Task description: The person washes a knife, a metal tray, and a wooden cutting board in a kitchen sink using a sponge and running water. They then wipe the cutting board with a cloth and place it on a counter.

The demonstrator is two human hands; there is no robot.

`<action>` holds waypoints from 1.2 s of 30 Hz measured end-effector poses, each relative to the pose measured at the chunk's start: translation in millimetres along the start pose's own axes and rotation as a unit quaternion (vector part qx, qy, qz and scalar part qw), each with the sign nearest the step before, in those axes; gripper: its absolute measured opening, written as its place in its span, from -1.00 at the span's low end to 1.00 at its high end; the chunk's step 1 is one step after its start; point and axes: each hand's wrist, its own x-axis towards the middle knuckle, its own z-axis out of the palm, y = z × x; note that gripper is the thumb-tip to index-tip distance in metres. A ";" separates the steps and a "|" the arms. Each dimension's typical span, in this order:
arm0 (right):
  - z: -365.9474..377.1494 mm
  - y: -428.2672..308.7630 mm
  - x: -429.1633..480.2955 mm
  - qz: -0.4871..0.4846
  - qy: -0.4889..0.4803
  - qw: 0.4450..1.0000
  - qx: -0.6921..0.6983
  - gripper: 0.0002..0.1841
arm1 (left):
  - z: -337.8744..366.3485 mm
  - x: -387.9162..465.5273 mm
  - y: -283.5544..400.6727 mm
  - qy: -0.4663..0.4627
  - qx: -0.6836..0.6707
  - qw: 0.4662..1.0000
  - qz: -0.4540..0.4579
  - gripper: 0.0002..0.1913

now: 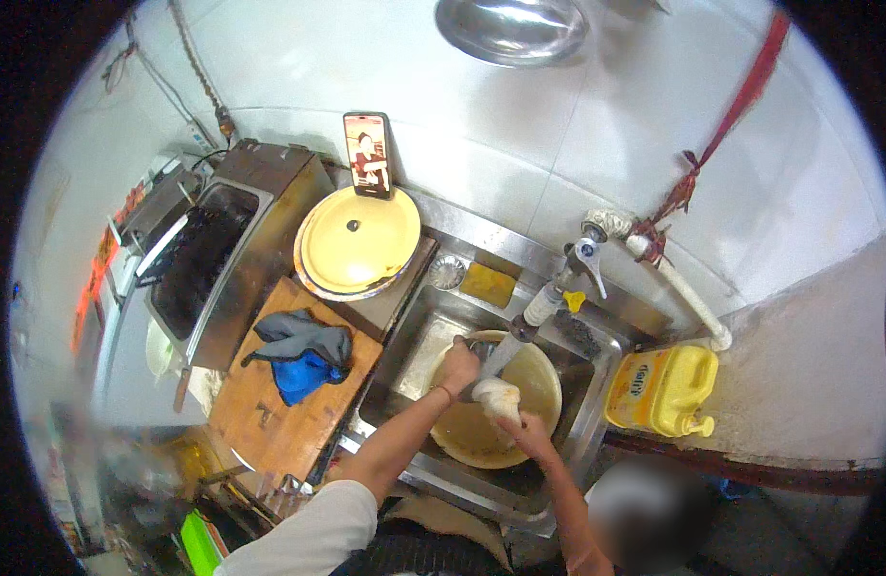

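Observation:
My left hand [459,371] grips a dark metal utensil [484,351], whose shape is mostly hidden by my fingers and the tap. In my right hand [535,436] is a pale, bunched cloth or scrubber [498,397], pressed close to the utensil. Both hands are over a wide cream basin [552,374] with cloudy, yellowish water in it. The basin stands in a stainless steel sink [407,360]. From above, a tap with a pale sleeve [542,306] points down between my hands; whether water runs from it I cannot tell.
Left of the sink, a wooden board [299,439] carries grey and blue gloves [306,353]. Behind it stand a yellow enamel lid [360,237] and a propped phone [367,155]. A yellow detergent jug [659,392] is to the right. A yellow sponge [488,284] lies on the sink's back ledge.

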 end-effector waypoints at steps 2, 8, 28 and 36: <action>-4.2 10.8 -6.4 0.036 0.020 0.997 -0.060 -0.58 | 1.8 -3.6 2.9 -0.035 0.010 0.999 0.001 -0.65; -33.9 -15.6 -5.9 0.012 0.082 0.944 -0.319 -0.61 | 0.8 -22.1 12.1 -0.010 -0.029 0.995 0.094 -0.60; -51.5 -312.1 26.8 -0.383 0.560 0.620 -0.393 -0.37 | -65.7 -131.6 32.5 0.052 -0.233 0.945 0.225 -0.45; -4.2 -270.8 -20.7 -0.600 0.370 0.587 -0.397 -0.84 | -55.0 -131.5 -5.8 0.103 0.257 0.640 0.717 -0.67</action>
